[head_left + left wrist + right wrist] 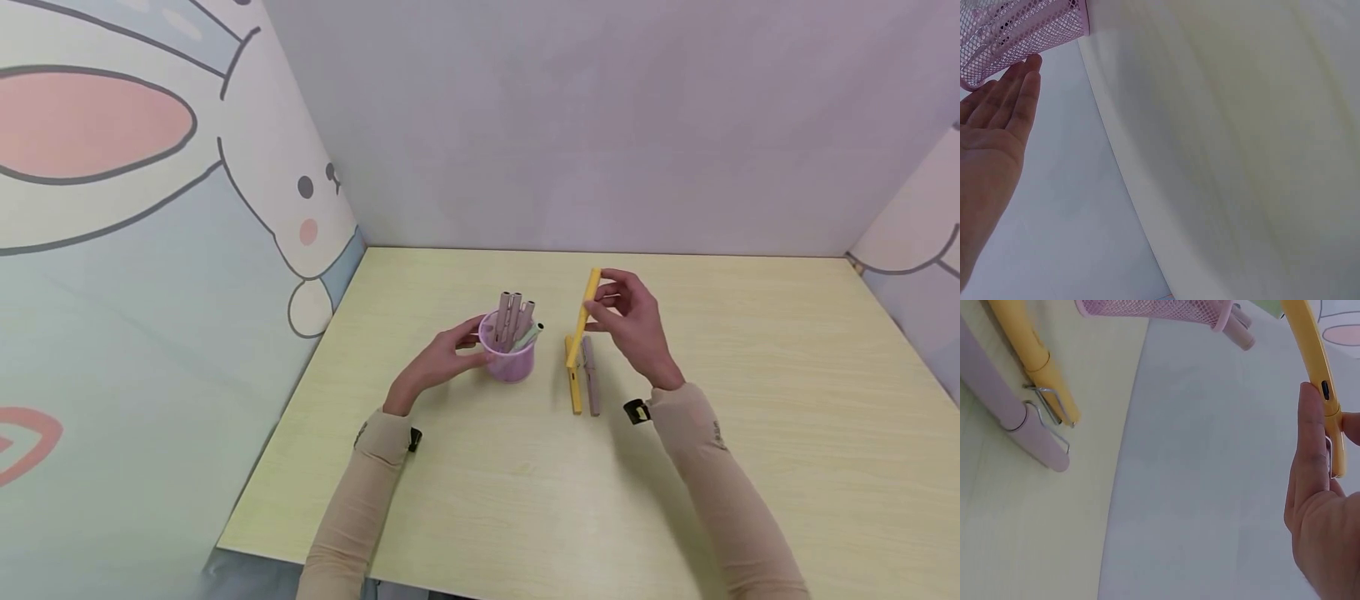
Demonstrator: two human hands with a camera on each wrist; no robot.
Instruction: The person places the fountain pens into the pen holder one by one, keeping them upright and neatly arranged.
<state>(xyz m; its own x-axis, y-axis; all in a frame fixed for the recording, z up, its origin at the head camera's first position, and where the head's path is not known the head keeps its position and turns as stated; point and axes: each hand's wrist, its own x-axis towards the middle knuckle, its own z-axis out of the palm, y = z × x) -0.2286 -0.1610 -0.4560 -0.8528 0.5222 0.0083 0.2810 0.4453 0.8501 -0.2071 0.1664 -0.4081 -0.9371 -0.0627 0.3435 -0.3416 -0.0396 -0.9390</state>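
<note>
In the head view my right hand (632, 327) pinches a yellow pen (583, 317) between thumb and fingers, tilted above the table. The right wrist view shows that yellow pen (1310, 344) with its clip against the fingers. Below it lie another yellow pen (575, 392) and a mauve pen (592, 383), side by side with metal clips. My left hand (442, 362) rests against the left side of a pink mesh pen cup (512, 367). Its fingers (1022, 106) look straight in the left wrist view. Several mauve pens (504, 317) and a pale green pen (529, 336) stand in the cup.
A light wooden table (480, 483) carries everything. A plain pale wall (600, 125) rises behind its back edge. On the left, a wall with a cartoon rabbit (285, 192) borders the table. Dark wrist devices (637, 412) sit at both sleeves.
</note>
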